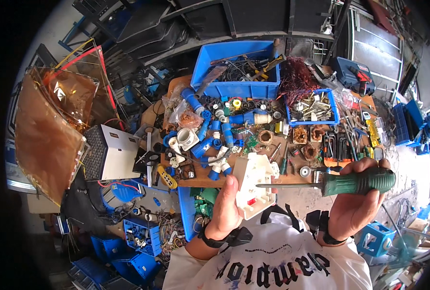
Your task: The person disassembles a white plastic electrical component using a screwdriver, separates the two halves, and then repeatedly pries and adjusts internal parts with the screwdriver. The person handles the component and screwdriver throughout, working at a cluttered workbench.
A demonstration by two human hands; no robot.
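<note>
- The left hand (223, 212) grips a white plastic electrical housing (254, 189) from its left side, thumb lying up along the edge, holding it near the chest with its open face turned toward the right.
- The right hand (354, 203) is wrapped tight around the green handle of a screwdriver (331, 183), whose shaft lies level and points left, the tip touching or just at the housing's right side.
- Judging from this, the step in hand is working a screw or catch on the housing; the next move calls for seating the tip squarely and keeping the housing steady while turning.
- Just beyond the hands, a wooden workbench (200, 181) carries blue and white pipe fittings (210, 140).
- Farther back stand a large blue crate (239, 67) of tools and, to the right, a small blue tray (314, 108) of metal parts.
</note>
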